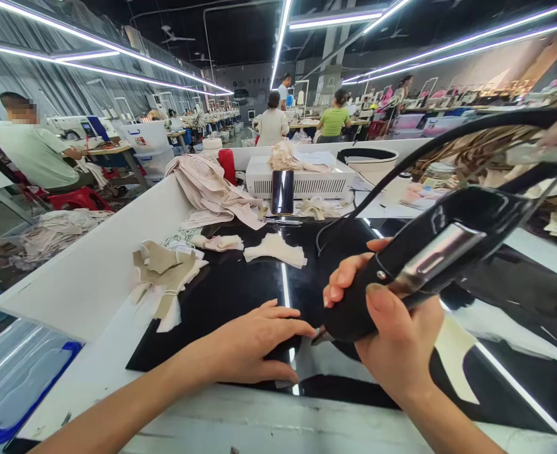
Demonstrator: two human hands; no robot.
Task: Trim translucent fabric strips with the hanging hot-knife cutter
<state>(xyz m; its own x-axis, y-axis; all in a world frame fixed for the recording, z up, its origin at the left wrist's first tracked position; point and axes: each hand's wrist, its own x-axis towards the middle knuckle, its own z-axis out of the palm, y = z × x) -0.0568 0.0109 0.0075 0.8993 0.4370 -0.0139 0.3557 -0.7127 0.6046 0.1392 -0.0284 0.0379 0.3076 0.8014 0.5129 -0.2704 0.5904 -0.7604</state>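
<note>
My right hand [396, 347] is wrapped round a black corded hand tool [430, 252] with a metal panel on its side. The tool is tilted, and its small metal tip [322, 337] points down at the work surface beside my left fingertips. My left hand [254, 347] lies palm down with its fingers stretched out and the thumb apart. Beneath both hands is a glossy black sheet [241, 296] that reflects the ceiling lights. Under the tool tip there is a greyish patch [335, 366]; I cannot tell whether it is thin material or a reflection.
Cream cut fabric pieces [276, 249] and a tied beige bundle [169, 271] lie on the far left. A phone [283, 192] leans on a white vented box [254, 183]. The tool's cable [382, 180] arcs up rightward. A white side panel [99, 265] borders the left. Several people work beyond.
</note>
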